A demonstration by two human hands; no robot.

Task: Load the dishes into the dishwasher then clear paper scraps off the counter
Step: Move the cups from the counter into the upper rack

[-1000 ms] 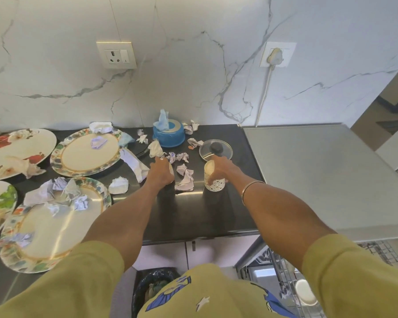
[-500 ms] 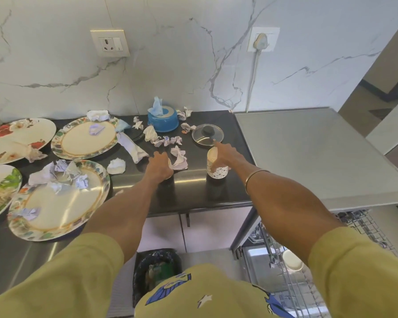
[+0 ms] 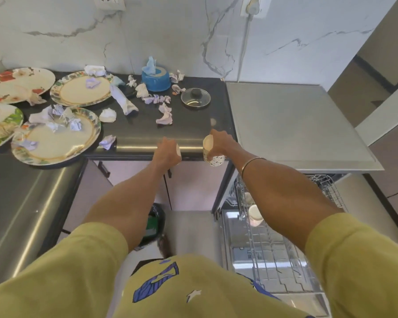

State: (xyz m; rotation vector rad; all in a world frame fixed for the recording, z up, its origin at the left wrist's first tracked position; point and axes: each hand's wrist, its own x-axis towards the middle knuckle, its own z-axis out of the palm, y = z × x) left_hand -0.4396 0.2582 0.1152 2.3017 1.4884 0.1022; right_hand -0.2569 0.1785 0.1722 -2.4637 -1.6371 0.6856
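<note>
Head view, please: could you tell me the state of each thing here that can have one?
Dishwasher: open, rack pulled out.
Patterned cup: gripped by right hand, lifted off counter.
Left hand: grips a small white thing.
Glass lid: flat on counter.
Plates: littered with paper scraps.

Bare counter strip (image 3: 147, 131) between paper scraps (image 3: 164, 115) and front edge; glass lid (image 3: 195, 97) behind.

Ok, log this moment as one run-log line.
stage: carrying cups off counter | right hand: holds patterned cup | left hand: holds small white cup, mostly hidden | dishwasher rack: open | paper scraps: uncleared
</note>
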